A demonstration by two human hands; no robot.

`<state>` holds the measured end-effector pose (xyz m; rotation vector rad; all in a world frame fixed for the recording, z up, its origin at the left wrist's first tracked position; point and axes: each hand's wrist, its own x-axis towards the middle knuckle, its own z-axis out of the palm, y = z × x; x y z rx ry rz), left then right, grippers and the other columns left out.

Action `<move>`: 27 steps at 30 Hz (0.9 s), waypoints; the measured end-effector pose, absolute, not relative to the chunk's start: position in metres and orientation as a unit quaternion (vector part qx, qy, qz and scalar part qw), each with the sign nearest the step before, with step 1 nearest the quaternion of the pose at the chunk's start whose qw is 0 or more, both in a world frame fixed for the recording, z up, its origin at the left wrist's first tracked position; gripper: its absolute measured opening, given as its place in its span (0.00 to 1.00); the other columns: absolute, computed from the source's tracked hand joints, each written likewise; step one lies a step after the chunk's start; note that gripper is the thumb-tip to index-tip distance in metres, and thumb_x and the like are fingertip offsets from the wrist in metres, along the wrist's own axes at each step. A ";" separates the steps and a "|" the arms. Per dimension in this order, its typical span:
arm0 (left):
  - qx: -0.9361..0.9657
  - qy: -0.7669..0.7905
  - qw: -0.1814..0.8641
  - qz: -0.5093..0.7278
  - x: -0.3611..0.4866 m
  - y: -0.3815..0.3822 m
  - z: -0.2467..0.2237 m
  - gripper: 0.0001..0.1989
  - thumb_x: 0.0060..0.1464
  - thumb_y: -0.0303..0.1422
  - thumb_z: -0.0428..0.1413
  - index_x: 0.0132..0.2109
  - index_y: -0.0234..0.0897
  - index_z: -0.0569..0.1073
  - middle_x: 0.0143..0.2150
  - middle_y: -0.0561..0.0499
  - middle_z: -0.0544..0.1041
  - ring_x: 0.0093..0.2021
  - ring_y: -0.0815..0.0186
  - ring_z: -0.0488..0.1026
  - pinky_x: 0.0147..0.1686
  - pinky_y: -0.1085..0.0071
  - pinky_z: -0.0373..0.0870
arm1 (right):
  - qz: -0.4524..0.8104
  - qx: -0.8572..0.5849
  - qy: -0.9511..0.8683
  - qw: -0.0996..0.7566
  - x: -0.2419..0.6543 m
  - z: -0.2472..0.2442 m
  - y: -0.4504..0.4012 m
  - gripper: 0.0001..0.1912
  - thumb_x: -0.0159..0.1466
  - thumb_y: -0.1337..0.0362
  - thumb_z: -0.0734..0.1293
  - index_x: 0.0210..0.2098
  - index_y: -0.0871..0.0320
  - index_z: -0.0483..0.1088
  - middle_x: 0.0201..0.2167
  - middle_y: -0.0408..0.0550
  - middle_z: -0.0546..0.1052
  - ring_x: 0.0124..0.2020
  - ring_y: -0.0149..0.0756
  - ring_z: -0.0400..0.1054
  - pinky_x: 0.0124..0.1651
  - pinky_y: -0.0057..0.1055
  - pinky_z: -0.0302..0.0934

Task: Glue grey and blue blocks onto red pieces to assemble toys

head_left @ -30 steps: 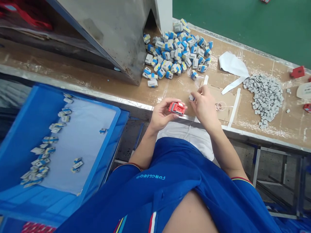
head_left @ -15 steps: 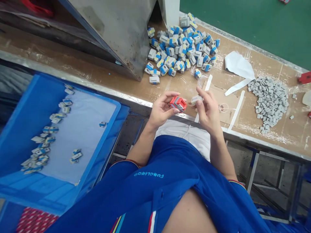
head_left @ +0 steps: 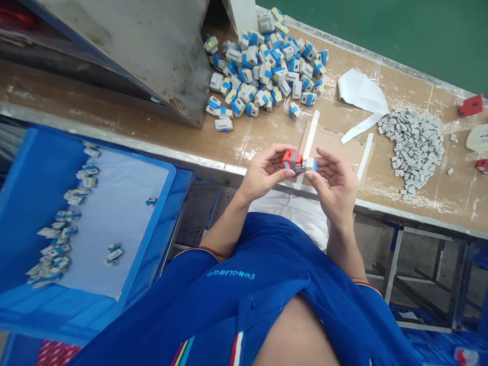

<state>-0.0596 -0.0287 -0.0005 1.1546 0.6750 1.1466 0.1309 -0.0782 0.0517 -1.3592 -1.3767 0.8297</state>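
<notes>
Above the table's front edge, my left hand (head_left: 263, 172) grips a red block with a grey band (head_left: 292, 160), thumb along its near side. Facing it, my right hand (head_left: 337, 184) pinches a small white and blue block (head_left: 311, 165) between thumb and fingers. The two blocks meet or nearly meet end to end; I cannot tell whether they are joined. Beyond my hands lies a heap of white, blue and yellow blocks (head_left: 263, 71). To the right is a pile of small grey pieces (head_left: 415, 147).
A metal housing (head_left: 152, 46) stands on the table (head_left: 160, 137) at left. Below it, a blue bin (head_left: 152, 223) holds several blocks on a pale sheet. A white cloth piece (head_left: 360, 91) and taped cardboard (head_left: 335, 145) lie on the table; red parts (head_left: 471, 105) are far right.
My right hand has turned its small block so the blue end shows, and brought it against or close to the red block. The view has shifted slightly to the right.
</notes>
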 end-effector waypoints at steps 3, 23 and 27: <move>0.518 0.295 0.633 0.494 -0.057 -0.030 0.001 0.28 0.53 0.43 0.77 0.57 0.39 0.81 0.51 0.44 0.87 0.51 0.60 0.87 0.49 0.70 0.84 | 0.310 -0.575 -0.576 0.491 0.132 0.051 -0.079 0.25 0.67 0.46 0.78 0.58 0.50 0.78 0.44 0.47 0.88 0.41 0.38 0.84 0.45 0.36 0.81; 0.580 0.332 0.585 0.460 -0.055 -0.024 0.025 0.26 0.53 0.45 0.76 0.55 0.37 0.86 0.44 0.47 0.89 0.44 0.61 0.87 0.50 0.69 0.85 | 0.195 -0.596 -0.570 0.531 0.126 0.031 -0.081 0.17 0.71 0.42 0.73 0.40 0.49 0.79 0.40 0.50 0.86 0.45 0.47 0.83 0.50 0.49 0.79; 0.567 0.350 0.591 0.455 -0.054 -0.028 0.020 0.27 0.53 0.47 0.76 0.56 0.37 0.86 0.45 0.46 0.89 0.45 0.61 0.87 0.51 0.69 0.84 | 0.184 -0.591 -0.576 0.534 0.121 0.032 -0.080 0.16 0.72 0.45 0.72 0.39 0.50 0.79 0.38 0.49 0.86 0.42 0.44 0.82 0.46 0.45 0.78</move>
